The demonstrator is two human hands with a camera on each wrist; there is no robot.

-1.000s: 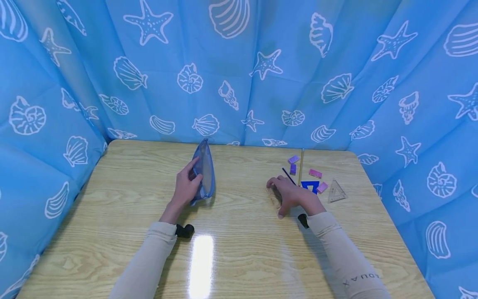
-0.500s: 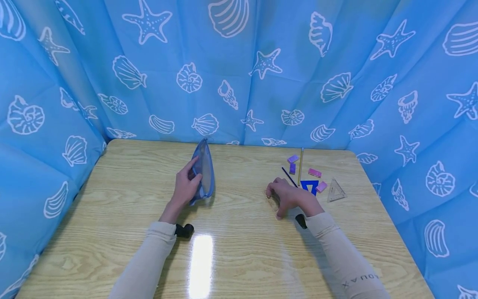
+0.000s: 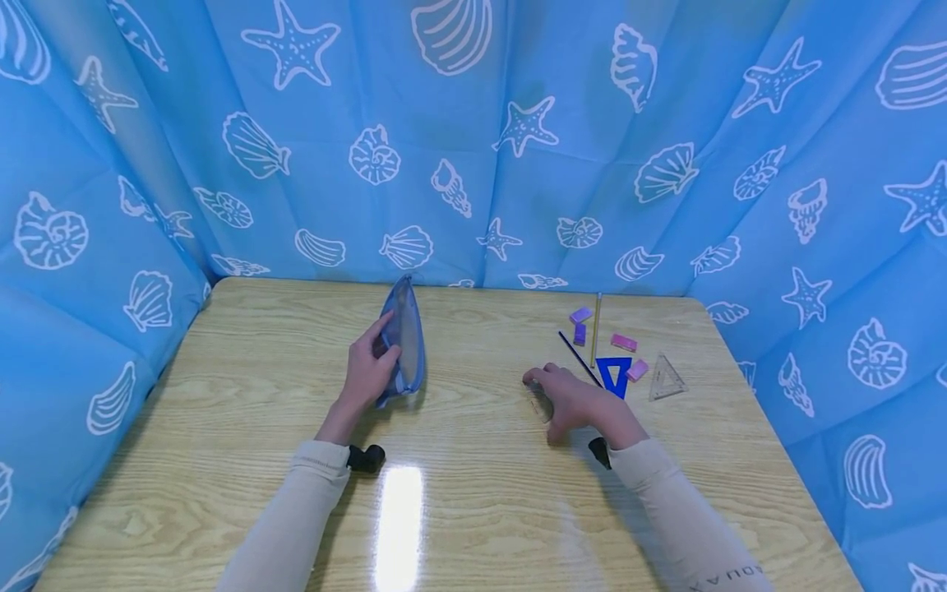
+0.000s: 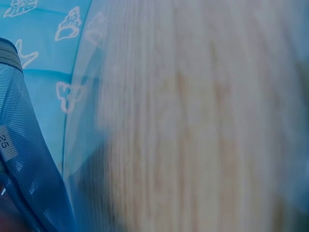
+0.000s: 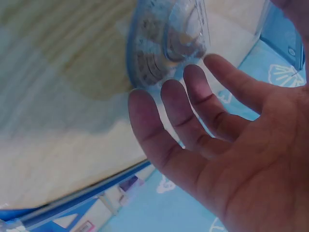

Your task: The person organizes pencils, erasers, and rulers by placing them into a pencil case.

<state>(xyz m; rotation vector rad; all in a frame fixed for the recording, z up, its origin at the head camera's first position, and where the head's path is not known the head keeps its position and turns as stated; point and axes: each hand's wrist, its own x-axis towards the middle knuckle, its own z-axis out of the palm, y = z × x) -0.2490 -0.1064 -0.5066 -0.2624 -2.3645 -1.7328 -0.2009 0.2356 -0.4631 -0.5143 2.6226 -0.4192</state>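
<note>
A blue mesh zip pouch (image 3: 405,341) stands with its opening facing right, and my left hand (image 3: 370,366) grips its side, thumb at the opening. In the left wrist view the mesh pouch (image 4: 29,145) shows at the left edge. My right hand (image 3: 577,400) arches over a clear protractor (image 3: 541,405), fingertips at its far edge and thumb at its near edge. The right wrist view shows the protractor (image 5: 166,46) right at the fingertips (image 5: 145,104). Part of it is hidden under the hand in the head view.
Right of the right hand lie a blue set square (image 3: 623,380), a clear set square (image 3: 668,381), a dark pencil (image 3: 579,358) and a yellow pencil (image 3: 595,329). Purple erasers (image 3: 580,334) and pink erasers (image 3: 624,342) lie around them. A shell-patterned curtain (image 3: 473,123) borders the wooden table (image 3: 473,510).
My right hand has shifted slightly toward the body, and the protractor with it. More of the blue set square and dark pencil shows. The left hand and pouch stay still.
</note>
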